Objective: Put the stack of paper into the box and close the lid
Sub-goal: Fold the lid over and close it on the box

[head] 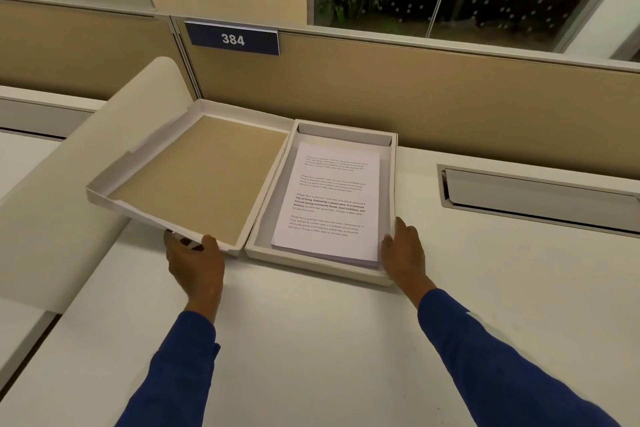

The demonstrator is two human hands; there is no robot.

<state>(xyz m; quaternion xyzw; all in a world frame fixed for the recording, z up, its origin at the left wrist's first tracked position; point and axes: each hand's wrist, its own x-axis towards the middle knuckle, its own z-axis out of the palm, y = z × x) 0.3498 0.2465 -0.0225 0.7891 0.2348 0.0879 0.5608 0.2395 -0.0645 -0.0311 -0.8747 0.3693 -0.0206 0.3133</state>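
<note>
Paper stack lies flat inside our white box on the desk, printed side up, toward the box's right wall. Our left hand grips the near edge of the hinged lid, fingers curled under it, lifting it tilted off the desk left of the box. Our right hand rests against the box's near right corner, fingers loosely spread, holding nothing.
</note>
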